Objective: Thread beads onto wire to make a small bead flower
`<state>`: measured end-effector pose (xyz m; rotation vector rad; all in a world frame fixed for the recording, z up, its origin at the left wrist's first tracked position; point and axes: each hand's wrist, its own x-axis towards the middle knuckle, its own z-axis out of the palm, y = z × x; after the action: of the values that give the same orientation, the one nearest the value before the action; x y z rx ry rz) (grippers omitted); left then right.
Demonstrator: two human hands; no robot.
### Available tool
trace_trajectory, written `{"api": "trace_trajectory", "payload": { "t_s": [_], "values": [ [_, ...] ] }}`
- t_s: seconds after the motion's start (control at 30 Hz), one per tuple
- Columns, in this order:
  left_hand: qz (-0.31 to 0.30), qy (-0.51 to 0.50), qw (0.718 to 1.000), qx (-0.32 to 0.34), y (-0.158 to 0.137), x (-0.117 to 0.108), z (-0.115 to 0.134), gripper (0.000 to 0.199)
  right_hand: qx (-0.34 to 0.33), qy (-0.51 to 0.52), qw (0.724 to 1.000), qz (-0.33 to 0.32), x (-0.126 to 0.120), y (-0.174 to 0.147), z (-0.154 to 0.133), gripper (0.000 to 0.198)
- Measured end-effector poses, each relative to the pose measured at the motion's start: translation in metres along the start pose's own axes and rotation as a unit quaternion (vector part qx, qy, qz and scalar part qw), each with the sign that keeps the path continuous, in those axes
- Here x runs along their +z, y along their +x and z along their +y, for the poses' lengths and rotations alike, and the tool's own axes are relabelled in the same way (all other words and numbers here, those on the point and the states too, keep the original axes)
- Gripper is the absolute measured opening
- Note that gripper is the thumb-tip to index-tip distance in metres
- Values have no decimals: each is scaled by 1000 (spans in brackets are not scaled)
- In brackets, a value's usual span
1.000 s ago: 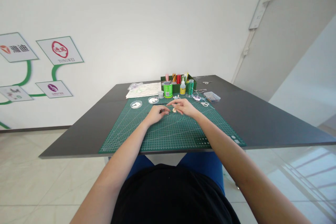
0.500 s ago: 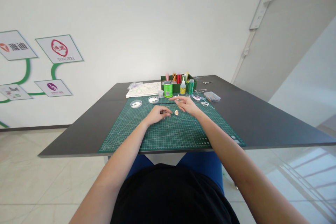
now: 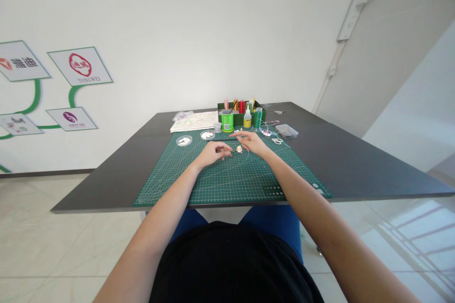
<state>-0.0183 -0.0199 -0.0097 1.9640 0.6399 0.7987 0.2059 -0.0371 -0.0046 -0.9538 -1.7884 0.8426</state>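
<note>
Cream flower [image 3: 239, 149] is pinched by stem [image 3: 233, 151] in L hand [image 3: 212, 152]; R hand [image 3: 252, 142] held nr, grip can't be told.

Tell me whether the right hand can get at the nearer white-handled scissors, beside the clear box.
Probably yes: the right hand is just left of the scissors, with nothing bulky seen between them. The clear box sits past them, out of the way. Whether that hand holds something, I can't tell.
</note>
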Motion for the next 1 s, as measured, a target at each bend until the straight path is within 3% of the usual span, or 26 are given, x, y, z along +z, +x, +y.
{"api": "trace_trajectory", "payload": {
  "t_s": [0.23,0.57,1.0],
  "values": [
    [16,-80,997,10,1,0,0,40,13,-14,1000,-12,1,0,1,46],
    [44,-117,992,27,3,-2,1,41,57,-55,996,-35,2,3,10,49],
    [128,-124,983,43,1,-7,10,43,83,-66,992,-70,1,1,12,50]
  ]
}}
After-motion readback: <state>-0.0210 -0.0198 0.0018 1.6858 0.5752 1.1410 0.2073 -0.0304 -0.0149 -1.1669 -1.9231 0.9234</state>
